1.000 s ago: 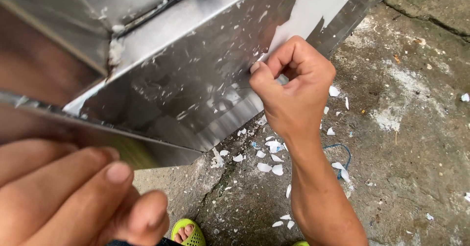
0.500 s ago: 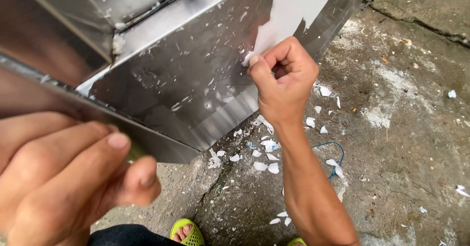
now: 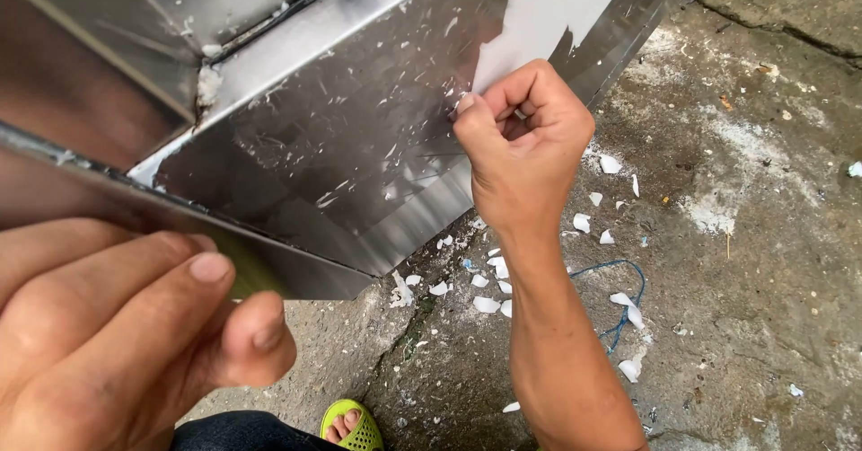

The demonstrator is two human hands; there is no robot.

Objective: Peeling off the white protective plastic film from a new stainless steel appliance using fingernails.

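On the ground: cracked grey concrete floor [image 3: 763, 262], stained with pale patches, seen from the head camera looking down.
Metal piece: a bent stainless steel sheet [image 3: 341, 145] fills the upper left, its face scratched and flecked with white bits; a folded seam runs along its top.
White film: a remaining patch of white film [image 3: 548, 11] clings to the sheet's upper right part, its edge ragged.
Right hand: the right hand [image 3: 525, 150] is curled into a fist against the sheet, thumb and fingers pinched at the film's lower edge; whether they actually hold the film cannot be told.
Left hand: the left hand [image 3: 117, 334], close to the camera, has its fingers bent around the sheet's near lower edge.
Litter: white film scraps [image 3: 489, 294] lie scattered below the sheet, beside a blue string [image 3: 620, 307].
Foot: a green sandal [image 3: 352, 426] shows at the bottom edge.
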